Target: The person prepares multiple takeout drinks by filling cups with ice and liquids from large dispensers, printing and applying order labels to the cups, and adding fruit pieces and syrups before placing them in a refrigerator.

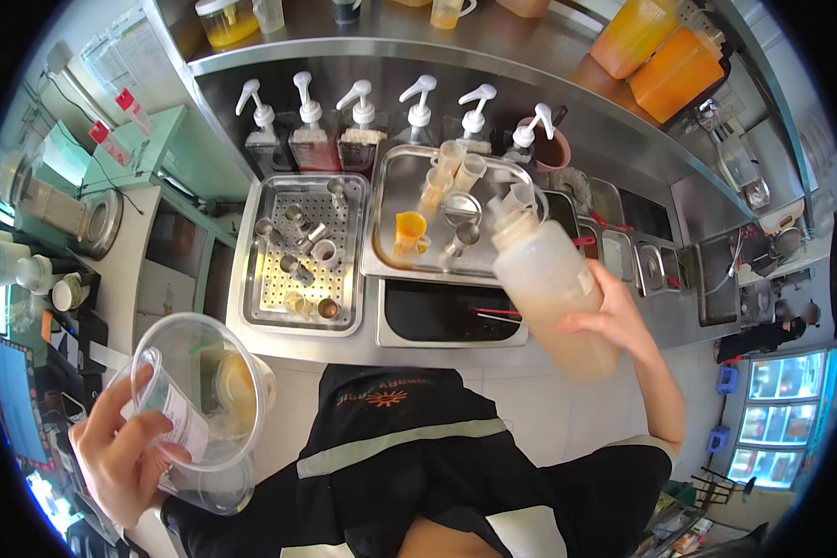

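My left hand (129, 446) grips a large clear plastic cup (254, 425) at the lower left, with its wide mouth facing up towards the camera. A pale label shows under my fingers. On the right, my right hand (617, 310) is wrapped around a translucent plastic squeeze bottle (551, 300), tilted with its narrow spout to the upper left and cloudy beige liquid inside. Beyond the spout lies a steel tray (383, 261) bearing plastic measuring cups, among them one with orange contents (410, 230), and a metal jigger (464, 237).
A perforated tray (251, 279) with several jiggers stands left of the steel tray. Several pump bottles (310, 143) line the back, under a shelf (363, 49) bearing jugs. A dark-filled steel pan (432, 314) sits at the counter's front. Food pans (614, 254) and a sink (715, 279) are at right.
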`<state>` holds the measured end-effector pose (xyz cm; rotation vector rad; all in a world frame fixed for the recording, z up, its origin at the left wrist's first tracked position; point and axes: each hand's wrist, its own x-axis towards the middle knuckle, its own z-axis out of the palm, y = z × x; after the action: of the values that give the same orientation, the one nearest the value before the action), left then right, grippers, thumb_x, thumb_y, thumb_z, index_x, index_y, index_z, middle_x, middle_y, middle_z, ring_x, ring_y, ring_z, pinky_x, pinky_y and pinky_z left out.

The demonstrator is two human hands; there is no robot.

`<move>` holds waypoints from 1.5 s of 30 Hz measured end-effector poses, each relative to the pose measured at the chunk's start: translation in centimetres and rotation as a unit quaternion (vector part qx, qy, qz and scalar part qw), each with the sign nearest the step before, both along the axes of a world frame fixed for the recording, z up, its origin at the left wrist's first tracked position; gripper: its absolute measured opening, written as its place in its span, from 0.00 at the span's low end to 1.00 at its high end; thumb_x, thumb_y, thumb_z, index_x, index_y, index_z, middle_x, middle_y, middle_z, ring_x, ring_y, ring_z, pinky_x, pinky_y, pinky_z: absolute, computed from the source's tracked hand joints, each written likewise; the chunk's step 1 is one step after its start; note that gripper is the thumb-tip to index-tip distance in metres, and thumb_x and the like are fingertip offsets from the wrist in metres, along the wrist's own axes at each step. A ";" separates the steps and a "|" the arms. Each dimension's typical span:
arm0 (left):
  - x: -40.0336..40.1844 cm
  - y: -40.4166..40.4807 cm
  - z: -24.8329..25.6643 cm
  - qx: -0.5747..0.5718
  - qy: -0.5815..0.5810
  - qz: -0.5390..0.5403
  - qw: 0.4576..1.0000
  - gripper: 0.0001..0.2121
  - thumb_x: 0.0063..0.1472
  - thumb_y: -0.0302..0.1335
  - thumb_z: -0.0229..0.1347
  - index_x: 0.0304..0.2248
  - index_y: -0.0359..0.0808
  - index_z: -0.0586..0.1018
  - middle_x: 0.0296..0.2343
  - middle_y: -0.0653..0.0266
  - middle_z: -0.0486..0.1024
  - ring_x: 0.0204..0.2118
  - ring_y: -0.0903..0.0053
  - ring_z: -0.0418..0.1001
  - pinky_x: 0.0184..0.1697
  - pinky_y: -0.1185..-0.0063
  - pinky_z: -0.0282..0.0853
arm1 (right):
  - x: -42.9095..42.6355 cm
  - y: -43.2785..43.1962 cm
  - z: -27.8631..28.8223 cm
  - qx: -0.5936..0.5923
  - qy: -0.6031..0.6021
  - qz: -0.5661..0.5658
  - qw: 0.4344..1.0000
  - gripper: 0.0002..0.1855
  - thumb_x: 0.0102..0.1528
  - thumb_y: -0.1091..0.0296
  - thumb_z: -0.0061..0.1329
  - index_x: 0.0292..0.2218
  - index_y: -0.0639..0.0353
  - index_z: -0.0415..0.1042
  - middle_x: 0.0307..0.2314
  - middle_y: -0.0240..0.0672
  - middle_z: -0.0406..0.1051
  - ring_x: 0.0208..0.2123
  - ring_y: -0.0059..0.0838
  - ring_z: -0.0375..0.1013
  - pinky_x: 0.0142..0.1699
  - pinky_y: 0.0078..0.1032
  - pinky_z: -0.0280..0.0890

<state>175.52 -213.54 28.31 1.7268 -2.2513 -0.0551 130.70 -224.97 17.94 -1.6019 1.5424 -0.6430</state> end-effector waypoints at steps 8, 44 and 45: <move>3.2 -2.8 -1.0 0.025 0.028 -0.066 0.997 0.13 0.43 0.36 0.54 0.17 0.34 0.69 0.32 0.49 0.70 0.16 0.72 0.70 0.16 0.84 0.60 | 1.7 -1.3 -0.1 0.115 0.225 0.028 0.967 0.39 0.24 0.59 0.58 0.41 0.62 0.62 0.32 0.42 0.68 0.35 0.37 0.69 0.41 0.26 0.61; 4.6 -2.3 -1.1 -0.002 0.009 -0.044 0.999 0.17 0.37 0.41 0.58 0.17 0.35 0.68 0.33 0.52 0.70 0.13 0.77 0.67 0.14 0.86 0.58 | 1.1 0.2 -2.3 0.083 0.192 -0.017 0.978 0.36 0.28 0.60 0.57 0.42 0.56 0.62 0.30 0.36 0.69 0.33 0.31 0.69 0.38 0.24 0.62; 4.4 -2.2 -1.0 -0.006 0.005 -0.045 0.999 0.17 0.37 0.41 0.57 0.17 0.35 0.68 0.33 0.51 0.70 0.13 0.76 0.67 0.14 0.86 0.58 | 1.0 0.5 -2.8 0.075 0.146 -0.038 0.986 0.37 0.29 0.59 0.58 0.43 0.54 0.61 0.29 0.35 0.70 0.31 0.31 0.70 0.37 0.24 0.62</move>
<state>179.97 -215.79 27.29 1.6159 -2.3160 -0.0686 131.75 -224.51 15.15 -1.5802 1.8252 -0.3324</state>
